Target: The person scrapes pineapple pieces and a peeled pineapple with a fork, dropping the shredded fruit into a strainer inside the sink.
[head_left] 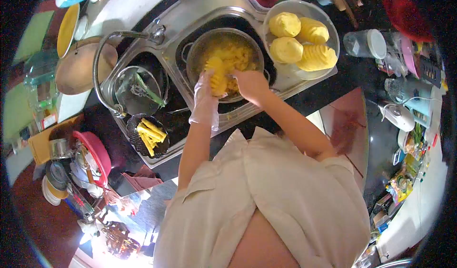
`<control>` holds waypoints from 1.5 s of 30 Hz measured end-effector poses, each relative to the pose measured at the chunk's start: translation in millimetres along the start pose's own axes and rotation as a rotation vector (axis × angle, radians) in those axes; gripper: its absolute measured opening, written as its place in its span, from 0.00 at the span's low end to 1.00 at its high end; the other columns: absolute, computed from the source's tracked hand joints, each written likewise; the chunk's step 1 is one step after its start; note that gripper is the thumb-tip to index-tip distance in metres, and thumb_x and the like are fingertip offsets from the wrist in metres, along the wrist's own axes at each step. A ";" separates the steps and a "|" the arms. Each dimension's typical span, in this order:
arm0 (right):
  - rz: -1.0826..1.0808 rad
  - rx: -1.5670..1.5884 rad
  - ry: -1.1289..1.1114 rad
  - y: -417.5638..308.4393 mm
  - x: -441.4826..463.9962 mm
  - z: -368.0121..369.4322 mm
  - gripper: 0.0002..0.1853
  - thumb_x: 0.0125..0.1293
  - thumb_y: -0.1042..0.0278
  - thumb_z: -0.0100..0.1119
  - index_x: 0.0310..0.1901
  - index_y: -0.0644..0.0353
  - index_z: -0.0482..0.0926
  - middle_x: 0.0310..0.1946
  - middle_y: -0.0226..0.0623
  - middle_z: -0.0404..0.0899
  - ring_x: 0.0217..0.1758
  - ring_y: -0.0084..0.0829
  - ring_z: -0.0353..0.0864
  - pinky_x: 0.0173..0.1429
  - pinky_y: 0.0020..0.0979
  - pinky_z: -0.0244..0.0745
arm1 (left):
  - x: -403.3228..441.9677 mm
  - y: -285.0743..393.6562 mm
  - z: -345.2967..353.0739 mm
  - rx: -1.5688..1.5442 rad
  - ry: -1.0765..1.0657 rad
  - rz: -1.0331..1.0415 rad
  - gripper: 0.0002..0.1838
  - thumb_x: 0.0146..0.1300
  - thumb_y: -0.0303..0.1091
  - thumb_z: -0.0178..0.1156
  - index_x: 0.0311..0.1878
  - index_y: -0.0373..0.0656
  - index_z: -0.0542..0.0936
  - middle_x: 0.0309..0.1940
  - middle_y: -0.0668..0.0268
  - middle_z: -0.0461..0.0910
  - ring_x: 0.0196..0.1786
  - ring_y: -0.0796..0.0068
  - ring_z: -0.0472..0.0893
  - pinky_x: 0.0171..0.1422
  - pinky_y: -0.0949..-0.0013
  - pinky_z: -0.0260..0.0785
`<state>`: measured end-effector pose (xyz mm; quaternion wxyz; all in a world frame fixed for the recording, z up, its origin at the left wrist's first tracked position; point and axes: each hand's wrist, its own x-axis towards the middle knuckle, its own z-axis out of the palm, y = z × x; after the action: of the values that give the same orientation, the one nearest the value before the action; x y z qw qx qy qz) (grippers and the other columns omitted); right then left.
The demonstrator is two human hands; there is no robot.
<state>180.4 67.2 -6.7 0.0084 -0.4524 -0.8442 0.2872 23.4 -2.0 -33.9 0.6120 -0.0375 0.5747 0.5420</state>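
Note:
My left hand (203, 96), in a clear plastic glove, is closed round a peeled pineapple (217, 76) with grooves cut in its side. It holds the fruit over a metal pot (191, 61) full of yellow peelings (238, 54), set in the sink basin. My right hand (252, 86) is closed at the pineapple's right side; what its fingers grip is too small to make out. To the right of the pot, a clear bowl (339, 44) on the drainboard holds several peeled pineapples (286, 50).
A curved faucet (96, 63) arches over the left basin, where a glass lid (128, 94) lies. A black dish (135, 146) with yellow strips (151, 134) sits at the sink's lower left corner. A lidded jar (365, 44) and white hand mixer (397, 115) are on the right.

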 end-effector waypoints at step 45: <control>0.154 0.205 0.089 -16.8 20.3 27.7 0.11 0.58 0.71 0.48 0.38 0.59 0.80 0.32 0.49 0.82 0.38 0.47 0.83 0.42 0.47 0.78 | 17.8 5.5 -9.3 0.185 0.041 0.078 0.34 0.53 0.30 0.60 0.67 0.50 0.66 0.50 0.62 0.78 0.46 0.64 0.81 0.41 0.59 0.78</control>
<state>148.0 62.5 -26.5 0.0700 -0.5252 -0.7720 0.3511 8.9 5.0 -47.1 0.5793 0.0303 0.6358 0.5092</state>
